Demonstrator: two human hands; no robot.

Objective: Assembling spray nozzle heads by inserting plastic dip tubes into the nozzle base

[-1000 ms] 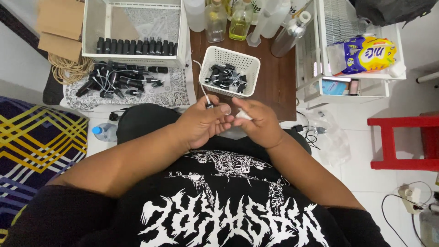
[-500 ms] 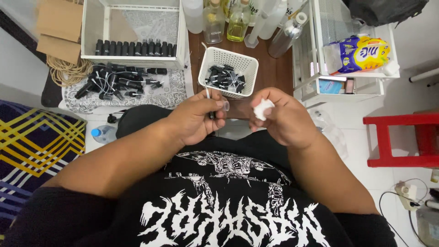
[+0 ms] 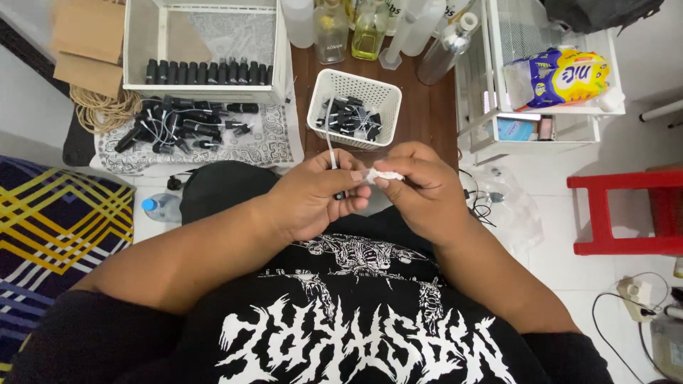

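Note:
My left hand (image 3: 316,195) is closed around a small black sprayer head (image 3: 340,193), whose thin white dip tube (image 3: 330,148) sticks up past my fingers. My right hand (image 3: 418,186) pinches a small crumpled white tissue (image 3: 383,174) against the sprayer, right beside my left fingertips. Both hands meet above my lap, just in front of a white slotted basket (image 3: 324,99) that holds several more black sprayer heads.
A white crate (image 3: 142,50) with a row of black caps stands at the back left, above loose sprayer heads (image 3: 178,126) on a patterned cloth. Clear bottles (image 3: 370,28) line the wooden table. A white shelf unit (image 3: 555,114) and a red stool (image 3: 626,213) are to the right.
My right hand, which had lifted the white tissue away to the right, has come back to the left hand. The tissue now touches the sprayer head again.

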